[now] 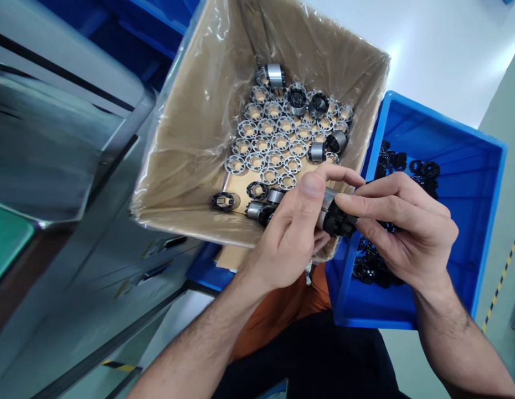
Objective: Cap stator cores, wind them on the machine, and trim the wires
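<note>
1. Left hand (286,238): grasping a silver metal core (327,200), thumb laid along its left side; fingers partly hidden behind it.
2. Right hand (411,227): thumb and fingers pinching at the black plastic piece (339,220) on the core's near right end. Piece and core touching; full seating cannot be judged.
3. Held core: tilted, above the near right corner of the carton (191,122), beside the blue bin (444,119).
4. Carton: lined with clear plastic film. Inside, bare metal rings (267,127) stand in close rows.
5. Also in carton: cores with black ends (297,101), several lying over the far and right rings, others grouped at the near side.
6. Blue bin, right of carton: loose black parts (376,272) heaped toward its left side, partly hidden by right hand.
</note>
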The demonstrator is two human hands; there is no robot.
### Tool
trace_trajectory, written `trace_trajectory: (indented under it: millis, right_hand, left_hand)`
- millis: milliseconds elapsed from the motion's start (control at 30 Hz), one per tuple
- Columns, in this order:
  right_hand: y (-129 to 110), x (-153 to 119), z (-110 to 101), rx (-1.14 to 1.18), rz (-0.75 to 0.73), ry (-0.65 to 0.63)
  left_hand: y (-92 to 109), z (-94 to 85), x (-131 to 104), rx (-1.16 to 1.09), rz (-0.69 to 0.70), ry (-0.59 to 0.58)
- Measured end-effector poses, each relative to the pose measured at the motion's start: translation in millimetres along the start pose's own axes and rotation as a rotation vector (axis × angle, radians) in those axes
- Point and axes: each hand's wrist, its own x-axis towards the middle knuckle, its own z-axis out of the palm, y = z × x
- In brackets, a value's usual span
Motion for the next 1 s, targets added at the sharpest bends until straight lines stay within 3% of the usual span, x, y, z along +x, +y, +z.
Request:
trace_trajectory:
  millis: [200, 367, 467, 600, 733, 900, 1000]
  right_hand:
    - [0.0, -1.0, 3.2, -0.049, 0.031, 0.031]
    - [2.1, 0.9, 4.3, -0.021, 0.033, 0.046]
    - [6.2, 1.7, 5.8, -0.010, -0.043, 0.031]
    - [9.5, 1.4, 9.5, -0.033, -0.150, 0.111]
    - [6.8, -1.2, 7.7, -0.084, -0.094, 0.098]
    - [7.3, -4.1, 2.8, -0.120, -0.106, 0.051]
    - [9.0, -3.6, 4.8, -0.059, -0.041, 0.057]
  left_hand:
    - [1.1, 1.2, 0.7, 0.052, -0.013, 0.036]
    - [4.6, 2.2, 4.4, -0.007, -0.057, -0.031]
    - [6.0, 3.2, 5.3, -0.004, -0.073, -0.025]
    - [2.8, 3.4, 4.7, 0.071, -0.034, 0.008]
    - [-1.8, 1.4, 4.8, 0.116, 0.029, 0.016]
    - [-0.3, 0.3, 4.1, 0.128, -0.005, 0.024]
    - [-0.6, -1.7, 1.9, 0.064, 0.006, 0.020]
